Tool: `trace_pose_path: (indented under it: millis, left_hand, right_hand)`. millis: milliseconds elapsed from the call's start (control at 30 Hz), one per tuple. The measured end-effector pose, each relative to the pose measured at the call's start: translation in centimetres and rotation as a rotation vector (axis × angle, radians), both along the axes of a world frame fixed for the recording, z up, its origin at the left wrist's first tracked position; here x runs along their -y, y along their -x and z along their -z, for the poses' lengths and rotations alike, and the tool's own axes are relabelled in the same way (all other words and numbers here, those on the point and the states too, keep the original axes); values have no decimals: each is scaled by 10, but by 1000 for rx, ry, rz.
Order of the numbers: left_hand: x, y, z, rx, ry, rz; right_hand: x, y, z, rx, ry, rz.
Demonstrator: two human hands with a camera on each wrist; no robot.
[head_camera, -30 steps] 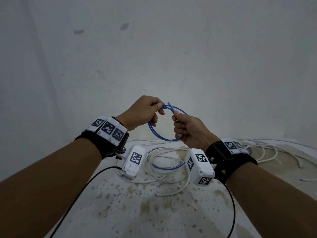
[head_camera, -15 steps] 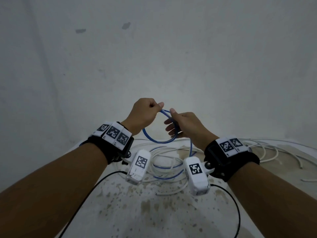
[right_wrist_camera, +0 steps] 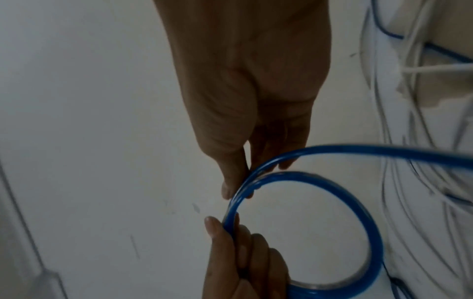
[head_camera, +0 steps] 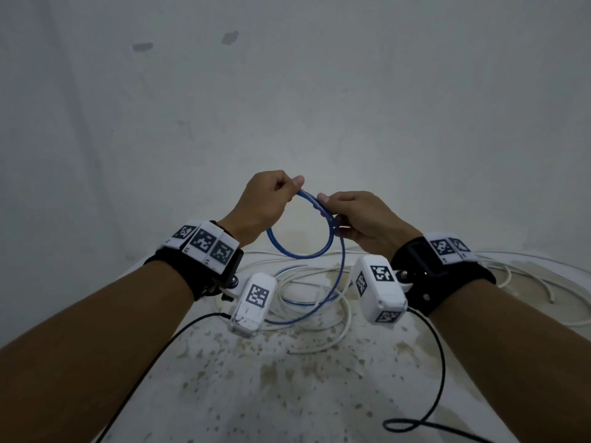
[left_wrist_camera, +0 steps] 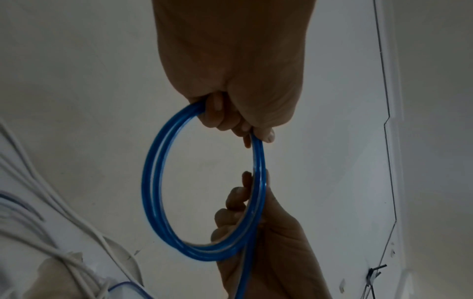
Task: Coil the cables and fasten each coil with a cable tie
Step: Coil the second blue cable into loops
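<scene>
Pinching the top of a blue cable (head_camera: 299, 251) coil between thumb and curled fingers, the left hand (head_camera: 260, 204) holds it aloft; the right hand (head_camera: 364, 219) grips the coil's opposite side. Below both hands, the cable's tail drops onto loose white cables (head_camera: 319, 314) on the speckled worktop (head_camera: 287, 394).

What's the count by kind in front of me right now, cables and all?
Hands: 2, left hand and right hand
Blue cable: 1, gripped by both
White cable tangle: 1, strands uncountable
Black cords: 2
Wrist cameras: 2
Total: 8
</scene>
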State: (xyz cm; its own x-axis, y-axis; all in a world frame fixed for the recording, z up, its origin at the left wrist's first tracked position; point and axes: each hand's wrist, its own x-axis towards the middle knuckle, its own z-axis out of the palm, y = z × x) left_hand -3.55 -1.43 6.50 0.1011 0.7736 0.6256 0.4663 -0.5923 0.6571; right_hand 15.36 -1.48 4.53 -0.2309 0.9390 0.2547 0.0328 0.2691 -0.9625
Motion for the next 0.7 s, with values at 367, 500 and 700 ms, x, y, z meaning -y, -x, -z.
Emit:
trace_pose_path:
  millis: [367, 500, 700]
  left_hand:
    - [2, 0, 4, -94, -22, 14]
    - [4, -1, 6, -134, -37, -32]
    - [4, -8, 10, -112, 20, -137]
  right_hand:
    - [11, 12, -1, -161, 317, -310]
    - [10, 16, 0, -94, 316, -259]
    - [9, 28, 8, -43, 140, -146]
